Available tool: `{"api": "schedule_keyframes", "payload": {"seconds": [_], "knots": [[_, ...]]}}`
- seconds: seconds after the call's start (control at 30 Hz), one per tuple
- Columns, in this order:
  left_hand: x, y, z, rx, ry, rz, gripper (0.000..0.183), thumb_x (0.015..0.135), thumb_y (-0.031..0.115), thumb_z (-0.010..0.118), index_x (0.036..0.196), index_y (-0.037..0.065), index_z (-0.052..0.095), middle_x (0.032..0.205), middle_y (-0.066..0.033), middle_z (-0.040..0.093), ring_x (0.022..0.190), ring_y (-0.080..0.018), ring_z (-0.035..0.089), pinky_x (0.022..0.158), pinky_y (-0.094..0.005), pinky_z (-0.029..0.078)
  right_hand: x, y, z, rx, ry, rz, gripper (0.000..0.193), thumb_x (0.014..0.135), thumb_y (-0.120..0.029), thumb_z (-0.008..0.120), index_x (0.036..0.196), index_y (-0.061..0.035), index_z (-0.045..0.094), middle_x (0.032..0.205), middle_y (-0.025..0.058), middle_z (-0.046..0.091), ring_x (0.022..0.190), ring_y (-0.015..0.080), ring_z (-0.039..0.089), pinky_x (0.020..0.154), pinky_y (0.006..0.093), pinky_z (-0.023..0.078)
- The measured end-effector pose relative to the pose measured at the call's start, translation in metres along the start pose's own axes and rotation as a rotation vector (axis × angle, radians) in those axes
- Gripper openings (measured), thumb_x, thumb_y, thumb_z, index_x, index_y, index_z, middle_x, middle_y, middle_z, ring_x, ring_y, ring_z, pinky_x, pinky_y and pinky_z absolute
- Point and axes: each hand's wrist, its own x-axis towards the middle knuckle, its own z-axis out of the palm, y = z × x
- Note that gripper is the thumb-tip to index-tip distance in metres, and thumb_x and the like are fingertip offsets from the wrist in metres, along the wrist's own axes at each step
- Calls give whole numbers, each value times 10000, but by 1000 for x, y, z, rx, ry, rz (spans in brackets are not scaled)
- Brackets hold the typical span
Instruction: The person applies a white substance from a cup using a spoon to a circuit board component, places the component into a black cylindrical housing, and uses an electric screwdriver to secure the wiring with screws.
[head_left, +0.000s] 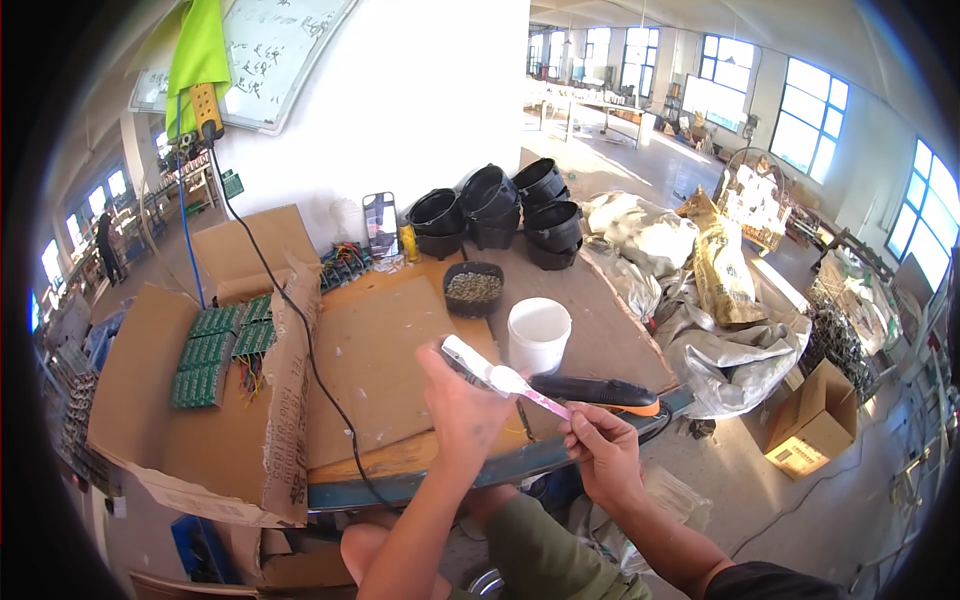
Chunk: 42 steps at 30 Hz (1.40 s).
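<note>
My left hand (458, 410) is closed around a small white piece (466, 356) with a dark underside, held above the table's front edge. In my right hand (603, 452), thumb and fingers pinch a thin pink stick (545, 402). White paste (508, 380) coats the far end of that stick, which touches or lies right against the white piece. Just beyond both hands stands an open white tub (538, 338). Behind the stick lies a black tool with an orange end (598, 391); the hands partly cover it.
A cardboard box (140, 400) at left holds several green circuit boards (203, 370) with coloured wires. A black bowl of small pieces (473, 288) and stacked black housings (490, 200) stand farther back. A black cable (300, 320) crosses the table. Sacks (735, 350) lie at right.
</note>
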Motion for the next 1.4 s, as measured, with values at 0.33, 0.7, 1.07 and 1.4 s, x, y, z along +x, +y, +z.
{"api": "schedule_keyframes", "payload": {"seconds": [0.33,0.7,1.07,1.4], "knots": [[1,0,-9,31,61,-11,863,574,236,952,1183,-6,391,960,-213,609,883,-393,647,761,-457,512,-12,2,4,-115,81,-98,145,926,-29,661,1040,47,711,824,88,710,653,104,617,580,225,493],[0,0,-9,10,103,19,855,580,220,952,1176,-31,393,972,-215,585,881,-383,630,755,-451,506,-11,-18,4,-27,55,-98,144,928,-28,660,1045,45,699,832,96,708,643,104,607,572,219,478],[2,-7,-14,19,152,59,820,637,245,933,1169,-13,366,860,-171,609,753,-305,646,673,-392,514,-25,-1,8,-74,67,-100,126,930,-21,640,1027,43,691,834,96,695,639,98,594,534,213,459],[9,-35,-23,-130,-211,2,763,642,262,935,1130,2,409,848,-95,629,769,-183,640,683,-332,539,74,-66,-16,-364,74,-238,169,918,-74,670,1033,49,683,794,85,679,607,88,572,512,216,439]]}}
